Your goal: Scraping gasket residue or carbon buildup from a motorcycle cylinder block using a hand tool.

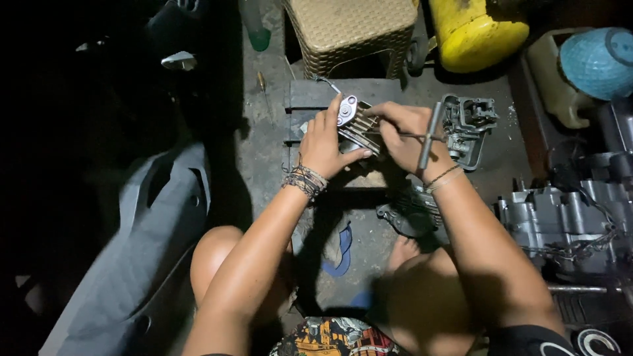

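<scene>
left hand [324,146]: centre of the frame, fingers wrapped around the left side of a finned metal engine part [356,126], thumb under it, cord bracelets at the wrist.
right hand [410,135]: just right of centre, fingers closed on a t-handle tool [427,135]; its thin shaft points left into the finned part.
finned metal engine part: held between both hands above a dark slatted wooden block [310,95], in the upper middle of the frame.
carburettor-like metal piece [467,125]: just right of the right hand, on the floor.
round finned casting [405,214]: below the right wrist, on the ground.
engine case [560,224]: right edge, grey, with a chain lying across it.
woven stool [349,29]: top centre, behind the block.
yellow container [475,29]: top right, beside the stool.
blue bowl-shaped thing [597,62]: upper right corner.
grey plastic body panel [142,257]: lower left, lying slantwise.
blue sandal [341,250]: lower centre, between the person's knees.
</scene>
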